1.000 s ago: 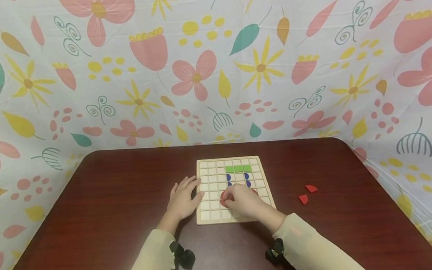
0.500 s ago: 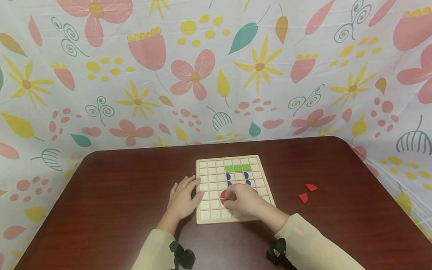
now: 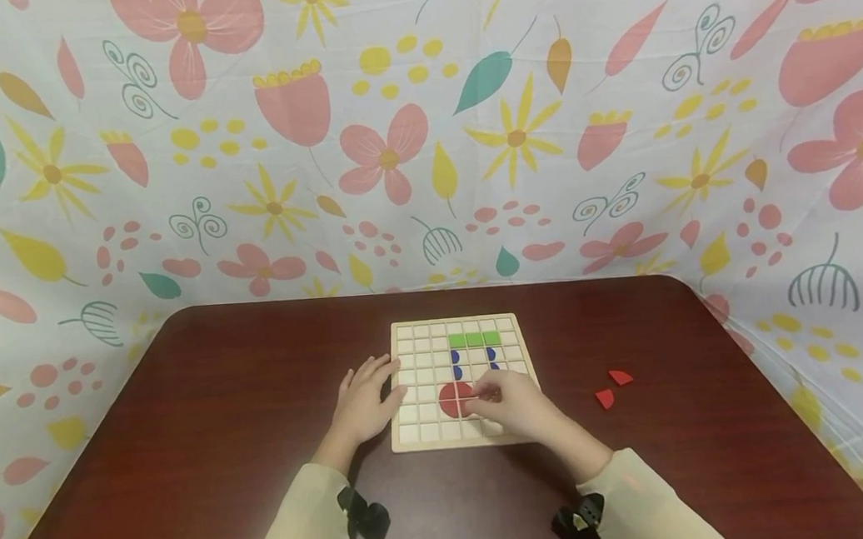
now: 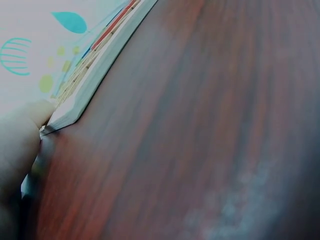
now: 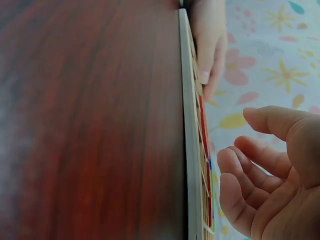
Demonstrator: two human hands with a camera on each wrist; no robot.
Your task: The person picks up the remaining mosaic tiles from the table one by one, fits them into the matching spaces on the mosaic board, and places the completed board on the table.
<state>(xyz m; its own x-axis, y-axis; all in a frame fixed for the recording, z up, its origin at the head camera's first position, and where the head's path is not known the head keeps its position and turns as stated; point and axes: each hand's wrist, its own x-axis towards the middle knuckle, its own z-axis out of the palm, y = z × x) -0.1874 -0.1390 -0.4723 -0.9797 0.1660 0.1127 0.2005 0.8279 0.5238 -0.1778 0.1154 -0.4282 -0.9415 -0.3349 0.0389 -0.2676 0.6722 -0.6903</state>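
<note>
A square pale wooden grid board (image 3: 444,446) lies on the table. My left hand (image 3: 365,401) rests at its left edge, fingers extended; in the left wrist view its thumb (image 4: 37,112) touches the board's corner. My right hand (image 3: 514,404) hovers over the board's right half, fingertips beside a red circle (image 3: 451,400) built of quarter pieces. In the right wrist view, thumb and fingers of the right hand (image 5: 280,175) are apart with nothing between them. Above sit three green squares (image 3: 474,339) and several blue half circles (image 3: 456,357). Part of the board is hidden under the right hand.
Two loose red quarter-circle pieces (image 3: 620,377) lie on the dark wooden table (image 3: 259,382), right of the board. A flower-patterned cloth (image 3: 398,222) stands behind and along both sides of the table. Each wrist carries a small black device (image 3: 363,515).
My right hand has drawn back to the right from the red circle, its thumb and fingers parting, and more of the circle shows. The left hand stays at the board's edge.
</note>
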